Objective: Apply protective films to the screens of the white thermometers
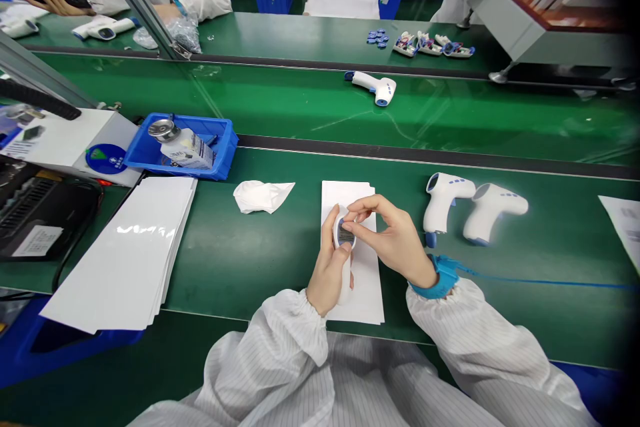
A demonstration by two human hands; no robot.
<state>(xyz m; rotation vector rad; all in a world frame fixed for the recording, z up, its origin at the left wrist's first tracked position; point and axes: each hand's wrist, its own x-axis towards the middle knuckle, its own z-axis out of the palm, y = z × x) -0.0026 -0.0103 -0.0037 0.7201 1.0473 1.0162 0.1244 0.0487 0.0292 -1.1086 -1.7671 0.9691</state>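
My left hand is wrapped round a white infrared thermometer, its grey display turned up towards me and its handle pointing down. At the display's upper edge, the fingertips of my right hand are pinched together and touch the casing; whatever is between them is too small to make out. A blue wrist strap circles my right wrist. Beneath both hands lies a stack of white paper. To the right rest two more thermometers, one upright and one tilted.
A crumpled white tissue lies left of the paper. Further left are a blue tray with a pump bottle and white sheets. Across the green conveyor, holding one thermometer, co-workers sit at another bench.
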